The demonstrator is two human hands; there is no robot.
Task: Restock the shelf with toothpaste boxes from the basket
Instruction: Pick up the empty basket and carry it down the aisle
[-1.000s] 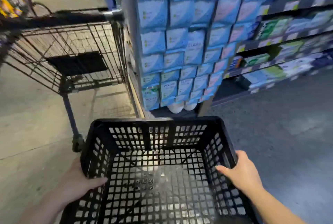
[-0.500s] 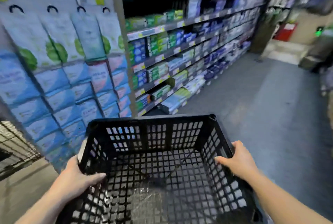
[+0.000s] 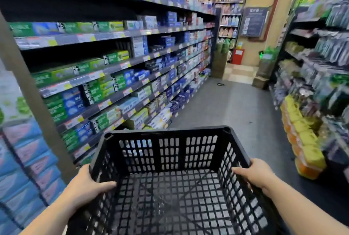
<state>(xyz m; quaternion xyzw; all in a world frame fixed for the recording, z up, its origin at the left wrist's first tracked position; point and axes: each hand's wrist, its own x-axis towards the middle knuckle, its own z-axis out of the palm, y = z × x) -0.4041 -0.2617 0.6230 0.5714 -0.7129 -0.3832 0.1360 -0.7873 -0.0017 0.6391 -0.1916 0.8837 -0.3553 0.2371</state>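
Head view: left hand (image 3: 86, 185) and right hand (image 3: 256, 175) each grip a side rim of the black basket (image 3: 166, 133).

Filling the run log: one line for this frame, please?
stage: carrying | left hand: grips basket left rim | right hand: grips right rim | basket: no boxes visible | toothpaste shelves: on left, stocked

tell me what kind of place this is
Most likely a supermarket aisle, in the toothpaste section. Long tiered metal shelves carry rows of green and blue toothpaste boxes with price tags along the edges, and both hands hold a black plastic lattice basket that looks empty.
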